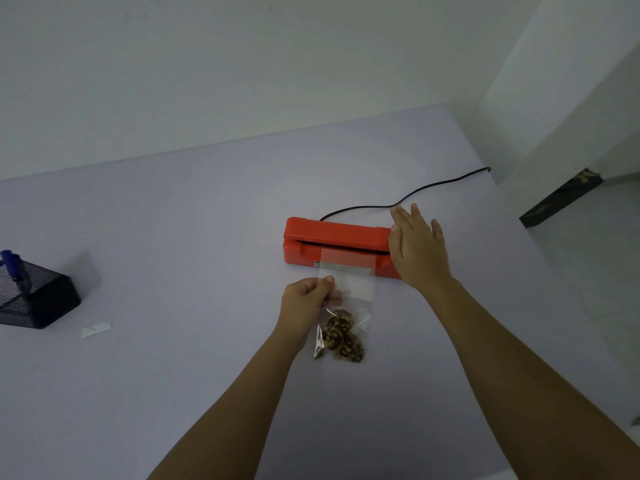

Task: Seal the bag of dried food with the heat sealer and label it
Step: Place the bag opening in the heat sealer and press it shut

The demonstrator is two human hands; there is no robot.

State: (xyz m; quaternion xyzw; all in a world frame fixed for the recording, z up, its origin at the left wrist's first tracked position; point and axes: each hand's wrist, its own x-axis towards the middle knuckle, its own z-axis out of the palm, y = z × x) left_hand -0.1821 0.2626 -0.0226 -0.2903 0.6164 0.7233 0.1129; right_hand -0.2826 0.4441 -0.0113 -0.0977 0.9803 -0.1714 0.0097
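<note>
Currently | clear bag of dried food (341,327) is lying on the table (173,237), its open top reaching into the red heat sealer (337,245) slot | left hand (308,301) is pinching the bag's edge | right hand (417,247), fingers spread, is hovering over the sealer's right end | sealing seemingly pending; label (98,328) and pen (12,266) are waiting far left

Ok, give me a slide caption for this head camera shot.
Left hand feeds the bag into the red sealer while the right hand reaches for its lid.

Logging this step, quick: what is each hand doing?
Left hand: closed, pinching the bag.
Right hand: open, empty, at the heat sealer end.
</note>
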